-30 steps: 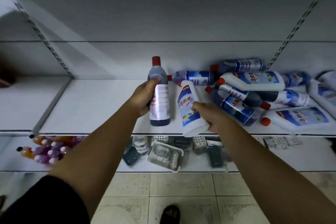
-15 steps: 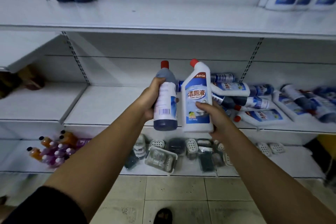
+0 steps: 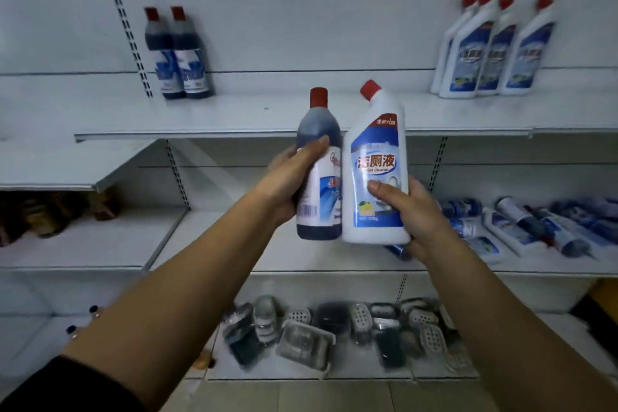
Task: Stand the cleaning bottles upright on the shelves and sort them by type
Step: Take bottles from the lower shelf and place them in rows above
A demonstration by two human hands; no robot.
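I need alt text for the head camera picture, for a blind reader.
A person's left hand holds a dark blue bottle and the right hand a white bottle, both upright. On the upper shelf stand two dark bottles and four white bottles; more bottles lie on a lower shelf.

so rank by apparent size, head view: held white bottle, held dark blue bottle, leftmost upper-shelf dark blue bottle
1. white toilet cleaner bottle
2. held dark blue bottle
3. leftmost upper-shelf dark blue bottle; farther off, true size unsure

One head-worn wide-angle camera looks forward and slightly down at the shelving (image 3: 234, 117) from close by.
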